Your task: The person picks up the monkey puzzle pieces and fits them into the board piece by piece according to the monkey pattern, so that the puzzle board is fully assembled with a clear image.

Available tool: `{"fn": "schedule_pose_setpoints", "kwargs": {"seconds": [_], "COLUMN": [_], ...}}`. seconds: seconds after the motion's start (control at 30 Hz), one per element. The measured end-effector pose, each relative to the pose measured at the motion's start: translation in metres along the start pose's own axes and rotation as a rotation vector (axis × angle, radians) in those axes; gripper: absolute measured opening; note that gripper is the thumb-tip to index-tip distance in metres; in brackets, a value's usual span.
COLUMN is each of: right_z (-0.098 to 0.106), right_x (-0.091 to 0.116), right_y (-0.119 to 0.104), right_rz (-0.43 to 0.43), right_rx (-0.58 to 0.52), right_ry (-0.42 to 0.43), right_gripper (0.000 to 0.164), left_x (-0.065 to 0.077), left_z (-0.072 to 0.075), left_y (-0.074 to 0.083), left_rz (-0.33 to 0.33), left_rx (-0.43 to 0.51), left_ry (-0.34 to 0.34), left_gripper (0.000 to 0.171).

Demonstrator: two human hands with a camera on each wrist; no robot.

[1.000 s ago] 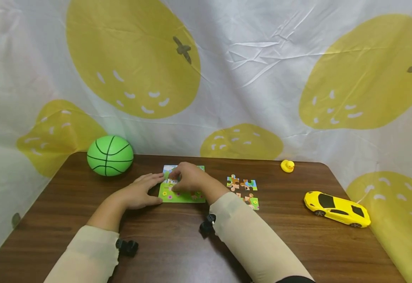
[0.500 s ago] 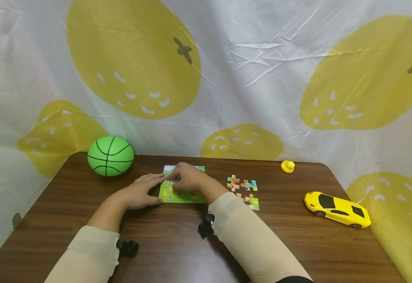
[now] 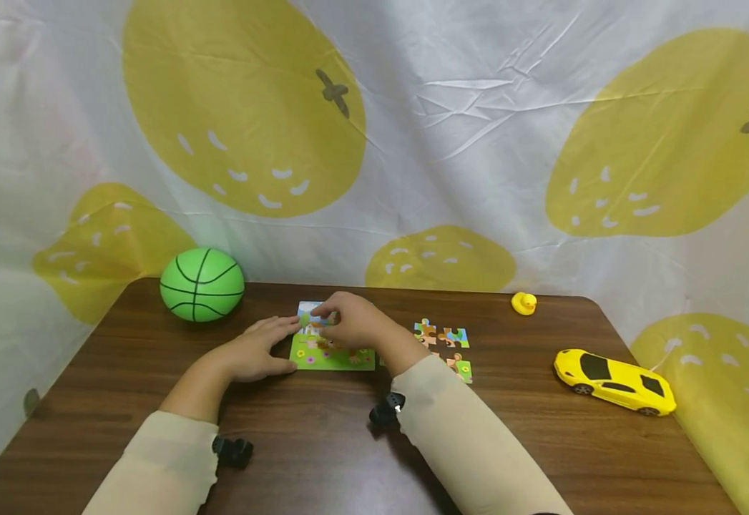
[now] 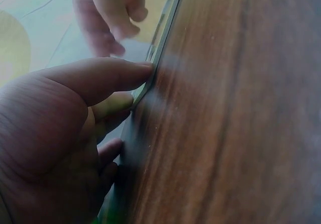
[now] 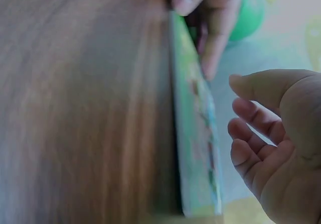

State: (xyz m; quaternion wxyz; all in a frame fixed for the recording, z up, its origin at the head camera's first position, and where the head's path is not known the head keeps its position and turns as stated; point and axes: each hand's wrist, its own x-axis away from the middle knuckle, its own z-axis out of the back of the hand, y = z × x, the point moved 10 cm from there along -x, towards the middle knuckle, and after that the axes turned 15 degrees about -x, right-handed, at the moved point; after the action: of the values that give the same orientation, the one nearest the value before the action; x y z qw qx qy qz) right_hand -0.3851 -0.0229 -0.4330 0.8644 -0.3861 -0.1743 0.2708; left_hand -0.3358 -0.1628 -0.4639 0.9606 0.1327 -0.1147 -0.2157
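I am sitting or standing, I cannot tell which, at a dark brown wood-grain table [image 3: 303, 450], and a creased white sheet [image 3: 451, 200] printed with large yellow lemons [image 3: 242, 107] is hanging behind it. A green basketball [image 3: 202, 285] is resting at the far left corner, a yellow rubber duck [image 3: 524, 303] is sitting near the far right edge, and a yellow toy sports car [image 3: 614, 382] is standing nearer to me on the right. I am wearing cream sleeves [image 3: 162, 461].

Compared with half a second ago, my right hand [image 3: 356, 323] is rising a little and drawing back to the right, so more of the brown figure on the jigsaw board [image 3: 332, 363] is showing beneath it. My left hand [image 3: 252, 352] is staying where it was, and the loose jigsaw pieces [image 3: 460, 368] are still lying to the right of the board.

The board is lying flat between my hands. My left thumb is touching its near left corner and my other fingers are lying nearly straight towards its left edge, thumb well apart from them. My right fingers are hovering just above the board, loosely bent, with a gap between thumb and fingertips and nothing pinched there.
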Motion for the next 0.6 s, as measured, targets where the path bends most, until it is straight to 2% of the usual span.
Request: {"fn": "schedule_pose_setpoints", "kwargs": {"seconds": [0.2, 0.4, 0.6], "right_z": [0.029, 0.059, 0.086], "right_x": [0.026, 0.059, 0.084], "right_y": [0.013, 0.03, 0.055], "right_rz": [0.021, -0.001, -0.037], "right_rx": [-0.091, -0.166, -0.177], "right_ry": [0.083, 0.163, 0.215], "right_gripper": [0.039, 0.04, 0.041], "left_x": [-0.001, 0.001, 0.002], "left_z": [-0.001, 0.0, 0.001], "left_y": [-0.002, -0.001, -0.001], "left_rz": [0.004, 0.001, 0.0], "left_rx": [-0.004, -0.015, -0.016], "left_ry": [-0.008, 0.004, 0.007], "left_gripper": [0.083, 0.083, 0.083]}}
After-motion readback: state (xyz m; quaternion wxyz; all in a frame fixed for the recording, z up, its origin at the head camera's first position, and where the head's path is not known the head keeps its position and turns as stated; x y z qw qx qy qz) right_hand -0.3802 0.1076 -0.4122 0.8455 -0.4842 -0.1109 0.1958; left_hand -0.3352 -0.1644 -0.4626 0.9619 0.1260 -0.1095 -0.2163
